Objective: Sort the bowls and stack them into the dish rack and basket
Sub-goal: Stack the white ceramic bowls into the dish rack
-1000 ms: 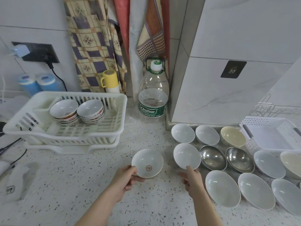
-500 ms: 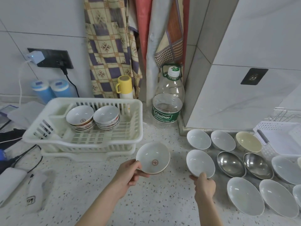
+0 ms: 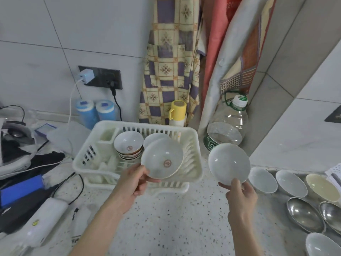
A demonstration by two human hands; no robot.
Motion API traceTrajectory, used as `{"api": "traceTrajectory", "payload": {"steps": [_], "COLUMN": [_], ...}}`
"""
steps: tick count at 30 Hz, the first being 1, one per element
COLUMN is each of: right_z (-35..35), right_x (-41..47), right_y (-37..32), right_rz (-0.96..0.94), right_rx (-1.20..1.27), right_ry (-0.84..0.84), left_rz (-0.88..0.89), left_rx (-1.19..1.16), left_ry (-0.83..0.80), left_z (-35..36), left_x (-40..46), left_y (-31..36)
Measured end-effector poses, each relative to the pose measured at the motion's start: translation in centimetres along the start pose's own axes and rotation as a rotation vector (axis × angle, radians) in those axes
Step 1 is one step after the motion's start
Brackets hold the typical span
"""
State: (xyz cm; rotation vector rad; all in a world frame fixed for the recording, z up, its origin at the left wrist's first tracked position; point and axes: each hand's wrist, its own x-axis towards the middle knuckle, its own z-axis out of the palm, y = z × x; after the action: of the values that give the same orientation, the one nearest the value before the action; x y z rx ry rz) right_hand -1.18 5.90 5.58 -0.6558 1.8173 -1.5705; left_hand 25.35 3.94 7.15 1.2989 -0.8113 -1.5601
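My left hand [image 3: 133,183] pinches the rim of a white bowl with a red emblem [image 3: 162,160] and holds it tilted over the front right of the white dish rack [image 3: 86,159]. Two stacks of bowls stand inside the rack: the left stack [image 3: 128,145] shows the same emblem, the right stack [image 3: 154,138] is mostly hidden behind the held bowl. My right hand [image 3: 239,194] grips a plain white bowl [image 3: 228,162] by its lower rim, raised above the counter to the right of the rack. Several white, cream and steel bowls [image 3: 262,179] lie on the counter at the right.
A large clear water bottle [image 3: 227,126] and a yellow mug [image 3: 177,109] stand behind the rack. Cables, a blue box [image 3: 20,188] and white devices crowd the counter at the left. Speckled counter [image 3: 175,218] lies in front. A white basket corner [image 3: 335,174] shows at the right edge.
Both hands rose and moved left toward the rack. The emblem bowl now hangs over the rack's front right. My right hand lifted the plain white bowl off the counter.
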Motion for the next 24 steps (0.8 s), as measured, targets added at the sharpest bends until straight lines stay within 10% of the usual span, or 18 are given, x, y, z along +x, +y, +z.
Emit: {"api": "traceTrajectory", "payload": {"steps": [24], "right_z": [17.8], "right_x": [-5.1], "right_y": [1.6], "right_rz": [-0.341], "right_rx": [-0.701], "right_ry": [-0.375], "left_rz": [0.324], "left_rx": [0.188], "left_ry": [0.455], "left_z": [-13.2], "left_x": [7.0], "left_y": [2.2]}}
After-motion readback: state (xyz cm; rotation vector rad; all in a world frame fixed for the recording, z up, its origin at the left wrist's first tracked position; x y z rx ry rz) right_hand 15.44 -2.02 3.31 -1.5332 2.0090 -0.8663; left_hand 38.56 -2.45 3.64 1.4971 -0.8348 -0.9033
